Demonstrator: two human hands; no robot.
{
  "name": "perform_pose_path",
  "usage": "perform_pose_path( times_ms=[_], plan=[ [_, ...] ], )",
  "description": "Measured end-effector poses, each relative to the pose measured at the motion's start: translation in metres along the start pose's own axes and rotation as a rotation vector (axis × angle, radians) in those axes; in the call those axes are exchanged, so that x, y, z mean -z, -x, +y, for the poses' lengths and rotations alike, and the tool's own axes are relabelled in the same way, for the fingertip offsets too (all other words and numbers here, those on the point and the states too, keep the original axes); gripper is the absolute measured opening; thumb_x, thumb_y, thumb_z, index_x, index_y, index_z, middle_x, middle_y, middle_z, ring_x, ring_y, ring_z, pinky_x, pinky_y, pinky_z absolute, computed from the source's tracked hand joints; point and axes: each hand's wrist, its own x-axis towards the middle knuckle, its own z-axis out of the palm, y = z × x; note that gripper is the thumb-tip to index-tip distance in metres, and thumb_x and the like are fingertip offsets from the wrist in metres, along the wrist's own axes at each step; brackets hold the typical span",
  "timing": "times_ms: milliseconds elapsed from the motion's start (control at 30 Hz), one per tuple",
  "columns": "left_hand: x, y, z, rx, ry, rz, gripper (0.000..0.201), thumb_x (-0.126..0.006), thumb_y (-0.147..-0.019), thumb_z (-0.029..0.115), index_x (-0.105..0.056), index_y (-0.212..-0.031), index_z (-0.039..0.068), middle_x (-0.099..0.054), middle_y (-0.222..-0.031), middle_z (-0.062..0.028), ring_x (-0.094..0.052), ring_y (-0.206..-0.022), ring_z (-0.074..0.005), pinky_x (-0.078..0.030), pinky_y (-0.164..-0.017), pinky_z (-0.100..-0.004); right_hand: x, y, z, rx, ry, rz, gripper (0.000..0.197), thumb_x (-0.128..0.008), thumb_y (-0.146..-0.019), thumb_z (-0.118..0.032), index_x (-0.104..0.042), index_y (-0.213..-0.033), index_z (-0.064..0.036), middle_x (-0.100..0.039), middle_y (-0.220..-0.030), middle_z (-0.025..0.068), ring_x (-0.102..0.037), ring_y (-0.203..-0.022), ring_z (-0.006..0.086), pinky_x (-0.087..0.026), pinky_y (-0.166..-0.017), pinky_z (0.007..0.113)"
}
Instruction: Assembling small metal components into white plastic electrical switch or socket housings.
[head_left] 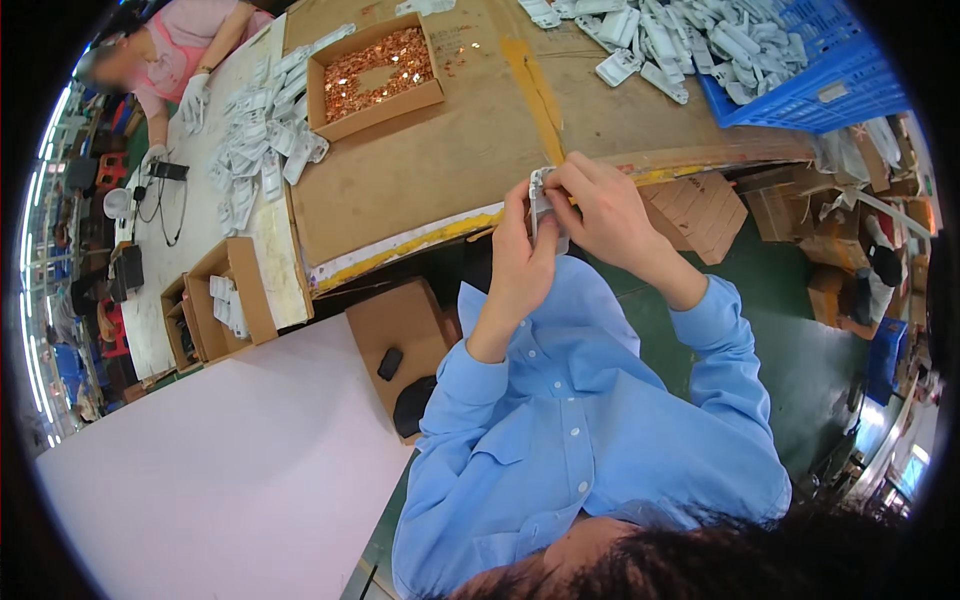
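Cardboard sheets cover the bench (440, 170), which runs along a busy workshop with a green floor below. Over the bench's near edge, a small white plastic part (541, 196) is held up between both hands. The left hand (520, 258) grips it from below and behind, thumb pressed up its side. The right hand (600, 205) closes on its top, fingertips pinched at the upper corner as if pressing or seating something there. Both hands are clenched on the part; neither is free.

Further out on the bench sits an open carton (322, 95) filled with small copper-coloured pieces (385, 60). Left of it lies a loose heap of white parts (255, 150), and at the far right a blue crate (830, 85) holds many more of the same. A brown box (400, 330) stands by the person's left elbow, with a pale pink board (230, 470) beside it. At the bench's far left end a co-worker in pink (175, 50) handles white parts with gloved hands.

The part hangs over the gap between bench and lap, so a slipped pinch would likely drop it to the floor. Whatever small piece the right fingertips are working is hidden, and I judge it could spring loose unseen if pressed crookedly. An elbow swing could also nudge the brown box.
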Motion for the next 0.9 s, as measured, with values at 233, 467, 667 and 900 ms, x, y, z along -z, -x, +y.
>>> perform_pose_path(
  times_ms=[233, 467, 667, 900],
  plan=[
    [0.007, 0.005, 0.012, 0.13, 0.204, -0.02, 0.034, -0.047, -0.093, 0.006, -0.049, -0.126, 0.001, -0.064, -0.098, -0.0085, -0.062, -0.087, -0.0129, -0.051, -0.076, -0.0282, 0.012, -0.006, -0.005, -0.302, -0.272, -0.042, 0.019, -0.072, -0.082, -0.01, -0.057, -0.092, -0.0038, -0.055, -0.08, 0.0056, -0.055, -0.063, 0.0171, -0.043, -0.056, 0.03],
    [0.013, 0.003, 0.01, 0.048, -0.08, -0.027, 0.026, -0.046, -0.102, 0.017, -0.055, -0.119, 0.0, -0.066, -0.092, -0.0074, -0.064, -0.073, -0.0108, -0.053, -0.063, -0.0239, 0.013, -0.005, 0.0, -0.37, -0.404, -0.203, 0.019, -0.068, -0.081, -0.016, -0.056, -0.089, -0.0034, -0.06, -0.073, 0.0099, -0.059, -0.064, 0.0252, -0.046, -0.058, 0.036],
    [0.014, 0.007, 0.002, 0.015, -0.221, -0.005, 0.024, -0.047, -0.102, 0.016, -0.059, -0.114, -0.001, -0.067, -0.083, -0.0061, -0.064, -0.066, -0.0101, -0.052, -0.059, -0.0231, 0.008, -0.001, -0.002, -0.417, -0.542, -0.197, 0.016, -0.065, -0.079, -0.013, -0.055, -0.085, -0.0021, -0.058, -0.065, 0.0104, -0.057, -0.059, 0.025, -0.044, -0.054, 0.035],
    [0.008, 0.009, 0.005, 0.004, -0.239, 0.042, 0.021, -0.052, -0.096, 0.011, -0.061, -0.11, -0.001, -0.067, -0.079, -0.0158, -0.069, -0.069, -0.0236, -0.051, -0.063, -0.0306, 0.01, 0.001, -0.001, -0.414, -0.466, -0.225, 0.014, -0.065, -0.078, -0.012, -0.055, -0.084, -0.002, -0.057, -0.063, 0.0094, -0.056, -0.056, 0.0203, -0.044, -0.053, 0.032]
  ],
)
